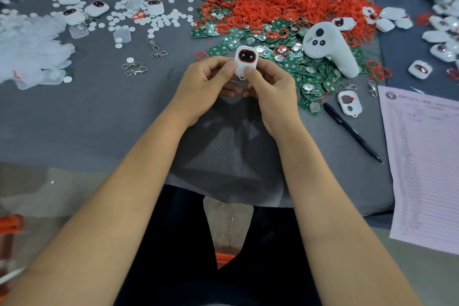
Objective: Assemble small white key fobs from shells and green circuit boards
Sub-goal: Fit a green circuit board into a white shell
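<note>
A small white key fob (pixel 246 58) with a black face ringed in red is held above the grey table. My left hand (pixel 203 84) and my right hand (pixel 270 89) both pinch it, thumbs pressing on its lower front, fingers curled behind it. Just beyond my hands lies a pile of green circuit boards (pixel 305 74). Behind that is a big heap of red rubber rings (pixel 285 0). An empty white front shell (pixel 349 103) with a red ring in it lies right of my right hand.
A white handheld controller (pixel 327 47) rests on the boards. A black pen (pixel 352 129) and a printed sheet (pixel 427 161) lie at the right. Metal clasps (pixel 135 68), white discs (pixel 159 20) and finished fobs (pixel 96 7) are scattered at the left; more fobs (pixel 439 40) sit far right.
</note>
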Available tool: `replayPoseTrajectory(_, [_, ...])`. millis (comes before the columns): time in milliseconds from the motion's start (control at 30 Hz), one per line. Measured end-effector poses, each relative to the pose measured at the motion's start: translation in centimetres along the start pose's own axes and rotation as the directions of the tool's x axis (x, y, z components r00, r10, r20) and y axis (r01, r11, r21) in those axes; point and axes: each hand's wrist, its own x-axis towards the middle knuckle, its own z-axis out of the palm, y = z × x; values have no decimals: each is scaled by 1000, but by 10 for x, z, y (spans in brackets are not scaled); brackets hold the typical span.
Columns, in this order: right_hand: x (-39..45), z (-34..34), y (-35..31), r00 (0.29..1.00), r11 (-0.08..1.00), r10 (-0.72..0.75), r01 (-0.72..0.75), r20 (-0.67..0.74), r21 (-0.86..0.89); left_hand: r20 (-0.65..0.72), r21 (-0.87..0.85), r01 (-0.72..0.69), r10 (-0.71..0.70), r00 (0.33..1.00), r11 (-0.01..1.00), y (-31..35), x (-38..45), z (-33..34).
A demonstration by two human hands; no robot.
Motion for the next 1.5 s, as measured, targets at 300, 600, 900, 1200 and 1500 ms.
replayPoseTrajectory(300, [-5,4,-6,999,996,-34,34,3,-84,-39,103,-38,42,998,994,2,0,2])
replayPoseTrajectory(600, [-7,5,-6,998,976,-55,62,40,-211,-77,57,-29,33,996,998,2,-1,1])
replayPoseTrajectory(900, [-7,5,-7,999,978,-37,41,21,-204,-108,38,18,-14,994,999,1,0,1])
replayPoseTrajectory(1200, [-5,4,-8,1000,999,23,-22,19,-38,-133,-49,51,-58,989,997,4,-1,1])
replayPoseTrajectory(1500, [-7,2,-8,996,994,-35,42,79,-99,-124,-52,20,-27,992,998,4,-2,-2])
